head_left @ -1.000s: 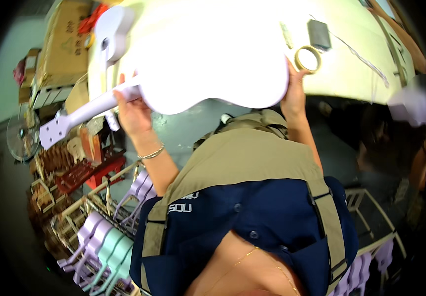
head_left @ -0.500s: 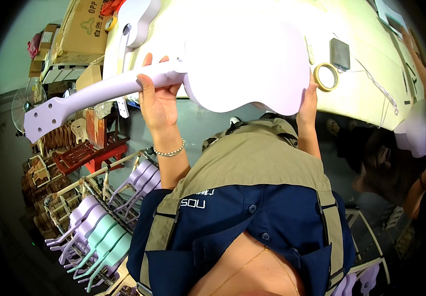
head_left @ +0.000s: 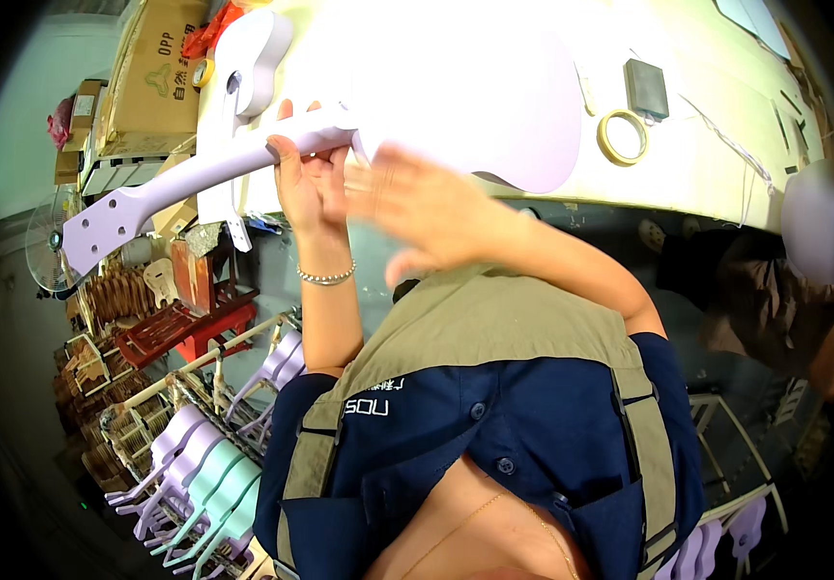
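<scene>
A pale lilac ukulele (head_left: pixel 533 111) without strings lies back up over the table edge, its neck pointing left. My left hand (head_left: pixel 313 193) is closed around the neck near the heel, thumb on the near side and fingertips showing beyond. Motion blurs my right hand (head_left: pixel 427 208), which crosses in front of the ukulele body close to the heel. Its fingers look stretched out with the thumb apart, and nothing shows in it. Whether it touches the body I cannot tell. Strong light washes out much of the body's outline.
On the pale table (head_left: pixel 717 184) are a tape roll (head_left: pixel 622 136), a grey box (head_left: pixel 646 89) and a second lilac ukulele (head_left: pixel 255 63). A cardboard box (head_left: pixel 151 87) stands left. Lower left, a rack holds lilac and mint ukuleles (head_left: pixel 219 474). Another person (head_left: pixel 775 309) is at right.
My right hand has left the ukulele's far right edge and swung left across the body to near the heel. The ukulele has shifted slightly left in view; my left hand keeps its hold.
</scene>
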### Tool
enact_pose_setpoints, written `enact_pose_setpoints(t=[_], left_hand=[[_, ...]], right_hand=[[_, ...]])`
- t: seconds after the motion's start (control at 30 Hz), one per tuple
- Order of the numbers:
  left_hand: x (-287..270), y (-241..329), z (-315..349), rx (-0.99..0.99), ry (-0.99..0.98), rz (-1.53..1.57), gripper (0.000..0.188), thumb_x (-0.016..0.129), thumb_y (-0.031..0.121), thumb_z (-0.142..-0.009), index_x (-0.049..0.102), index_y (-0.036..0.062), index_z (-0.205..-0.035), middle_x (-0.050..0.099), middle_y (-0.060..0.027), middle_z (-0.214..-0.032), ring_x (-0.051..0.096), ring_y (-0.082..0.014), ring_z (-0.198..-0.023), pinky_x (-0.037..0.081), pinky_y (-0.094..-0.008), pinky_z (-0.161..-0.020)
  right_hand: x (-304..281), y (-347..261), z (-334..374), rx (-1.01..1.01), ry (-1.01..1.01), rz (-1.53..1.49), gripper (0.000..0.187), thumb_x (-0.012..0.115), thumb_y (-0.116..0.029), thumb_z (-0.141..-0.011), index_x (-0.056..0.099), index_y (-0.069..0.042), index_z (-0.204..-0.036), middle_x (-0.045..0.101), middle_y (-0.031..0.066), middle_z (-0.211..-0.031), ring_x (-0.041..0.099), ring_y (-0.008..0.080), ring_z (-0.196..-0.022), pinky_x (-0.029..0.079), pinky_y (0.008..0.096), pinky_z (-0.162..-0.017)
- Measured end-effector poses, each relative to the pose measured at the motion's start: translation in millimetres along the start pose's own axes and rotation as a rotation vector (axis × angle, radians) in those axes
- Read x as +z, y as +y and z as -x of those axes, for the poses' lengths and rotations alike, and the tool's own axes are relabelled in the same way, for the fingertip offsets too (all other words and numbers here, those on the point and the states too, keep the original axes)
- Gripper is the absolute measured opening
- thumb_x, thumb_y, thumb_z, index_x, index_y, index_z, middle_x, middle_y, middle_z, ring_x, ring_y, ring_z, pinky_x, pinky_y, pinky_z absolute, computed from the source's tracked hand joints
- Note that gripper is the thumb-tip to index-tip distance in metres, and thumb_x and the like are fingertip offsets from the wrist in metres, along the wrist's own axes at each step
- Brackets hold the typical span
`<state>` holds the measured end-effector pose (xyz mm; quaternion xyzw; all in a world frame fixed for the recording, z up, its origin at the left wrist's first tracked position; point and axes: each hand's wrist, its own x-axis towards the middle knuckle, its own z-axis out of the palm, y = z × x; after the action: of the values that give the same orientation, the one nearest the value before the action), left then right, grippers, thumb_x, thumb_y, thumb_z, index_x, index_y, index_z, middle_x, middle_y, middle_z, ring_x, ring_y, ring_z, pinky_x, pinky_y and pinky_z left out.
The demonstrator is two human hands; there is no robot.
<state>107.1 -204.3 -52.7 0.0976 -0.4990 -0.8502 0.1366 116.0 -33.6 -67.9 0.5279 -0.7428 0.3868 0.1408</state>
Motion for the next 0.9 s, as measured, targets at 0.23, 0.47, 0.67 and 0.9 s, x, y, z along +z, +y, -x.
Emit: enact_pose_setpoints(t=[0.23,0.47,0.67,0.9], left_hand=[[-16.6,9.5,-20.5,0.054,-0.018,-0.008,0.061,0.046,0.046,-0.090,0.033,0.0065,-0.135,0.045,-0.0185,-0.124,0.049,-0.0300,-0.111,0.043,-0.0453,-0.096],[-6.6,7.6,-10.0,0.000,-0.051,0.002,0.062,0.047,0.045,-0.089,0.033,0.0060,-0.135,0.047,-0.0186,-0.123,0.052,-0.0291,-0.109,0.046,-0.0437,-0.093],[-3.1,-1.9,-7.8,-0.050,-0.077,-0.049,0.059,0.044,0.044,-0.092,0.032,0.0068,-0.136,0.047,-0.0197,-0.124,0.052,-0.0310,-0.111,0.044,-0.0446,-0.095],[-25.9,-5.0,-8.2,-0.038,-0.010,-0.093,0.061,0.048,0.045,-0.090,0.033,0.0061,-0.135,0.044,-0.0204,-0.127,0.050,-0.0324,-0.112,0.042,-0.0442,-0.096]], right_hand=[[-7.1,-7.3,78.7,0.186,0.423,-0.018,0.018,0.062,-0.014,-0.081,0.065,-0.004,-0.096,0.060,0.0107,-0.108,0.060,0.0275,-0.094,0.046,0.0401,-0.085],[-19.4,56.4,160.2,1.270,0.906,-0.578,0.057,0.051,-0.034,-0.092,0.034,0.003,-0.133,0.040,0.0185,-0.133,0.039,0.0240,-0.124,0.031,0.0330,-0.103],[-9.5,68.2,174.8,1.156,0.971,-0.855,0.049,0.044,-0.038,-0.095,0.047,0.002,-0.123,0.056,0.0088,-0.113,0.052,0.0141,-0.101,0.040,0.0287,-0.088],[-17.5,88.1,217.3,1.204,0.569,0.659,0.030,0.065,-0.026,-0.080,0.063,-0.007,-0.104,0.056,0.0111,-0.102,0.045,0.0278,-0.103,0.033,0.0410,-0.093]])
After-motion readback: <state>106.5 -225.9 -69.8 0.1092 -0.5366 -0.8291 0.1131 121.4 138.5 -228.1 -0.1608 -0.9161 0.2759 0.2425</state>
